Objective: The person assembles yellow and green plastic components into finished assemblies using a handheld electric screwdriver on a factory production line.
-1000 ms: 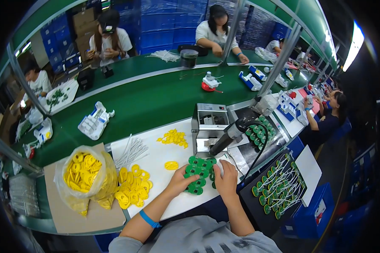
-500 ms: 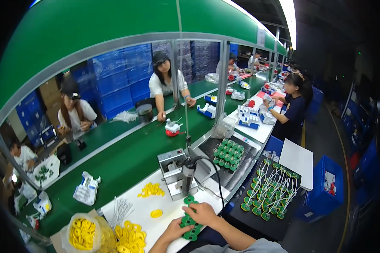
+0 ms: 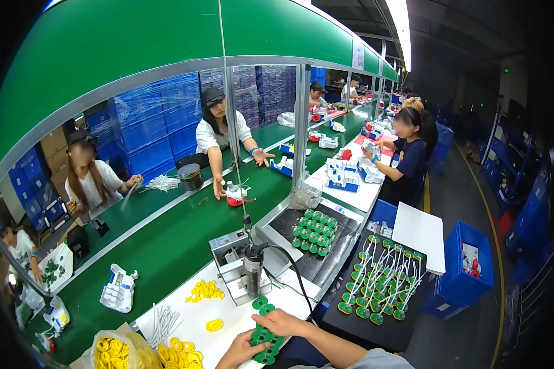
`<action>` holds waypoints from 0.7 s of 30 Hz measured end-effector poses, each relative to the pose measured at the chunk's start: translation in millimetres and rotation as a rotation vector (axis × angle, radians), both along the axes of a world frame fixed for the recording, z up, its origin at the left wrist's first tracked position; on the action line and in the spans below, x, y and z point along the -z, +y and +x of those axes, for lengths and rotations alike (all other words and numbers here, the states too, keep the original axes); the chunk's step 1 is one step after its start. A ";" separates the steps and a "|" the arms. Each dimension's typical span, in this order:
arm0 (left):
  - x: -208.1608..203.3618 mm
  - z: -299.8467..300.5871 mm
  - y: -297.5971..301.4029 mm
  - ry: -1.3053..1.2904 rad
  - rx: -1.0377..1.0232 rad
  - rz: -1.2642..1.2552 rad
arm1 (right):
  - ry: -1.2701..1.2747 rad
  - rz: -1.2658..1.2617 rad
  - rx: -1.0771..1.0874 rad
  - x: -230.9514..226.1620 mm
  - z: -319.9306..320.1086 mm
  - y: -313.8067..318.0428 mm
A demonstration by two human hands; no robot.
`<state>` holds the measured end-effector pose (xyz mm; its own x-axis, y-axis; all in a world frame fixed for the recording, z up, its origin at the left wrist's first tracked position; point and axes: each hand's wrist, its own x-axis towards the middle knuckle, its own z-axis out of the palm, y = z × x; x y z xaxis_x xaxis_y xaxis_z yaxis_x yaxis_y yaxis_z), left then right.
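A panel of joined round green circuit boards [image 3: 264,336] is held low over the white worktop. My left hand [image 3: 243,349] grips its near left side, thumb lying on top. Across the panel's right side lies my right hand [image 3: 281,323], its fingers curled round the boards. Just beyond the far end hangs an electric screwdriver [image 3: 253,273] with a black cable, in front of a grey metal box [image 3: 231,251]. A single yellow oval part [image 3: 214,325] rests left of the hands, and small yellow pieces [image 3: 205,291] form a pile behind it.
Yellow rings [image 3: 181,355], a bag of yellow parts [image 3: 114,350] and white wires [image 3: 161,323] sit on the left. Right are finished-looking wired green boards [image 3: 378,280] and a blue bin [image 3: 465,270]. Beyond the green conveyor [image 3: 172,230], co-workers sit; one reaches toward a red-and-white part [image 3: 235,195].
The whole view has shifted, so most things appear farther left. Both my hands keep hold of the board panel. Across the conveyor, a co-worker's hand now touches the red-and-white part.
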<state>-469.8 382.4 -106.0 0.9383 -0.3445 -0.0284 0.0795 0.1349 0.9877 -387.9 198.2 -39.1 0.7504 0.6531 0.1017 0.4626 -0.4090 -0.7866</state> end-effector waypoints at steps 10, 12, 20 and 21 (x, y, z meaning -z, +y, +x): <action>-1.1 23.4 37.8 -0.012 0.103 0.080 | 0.052 0.033 0.140 2.9 22.0 27.3; -4.3 23.7 54.4 0.077 0.164 0.099 | -0.124 -0.191 0.187 0.9 25.1 36.0; -14.8 15.5 103.8 0.023 -0.167 -0.068 | -0.487 -0.119 0.287 -10.9 4.9 109.7; -14.1 17.3 110.8 -0.061 -0.194 -0.022 | -0.647 0.013 0.299 -10.2 2.5 118.8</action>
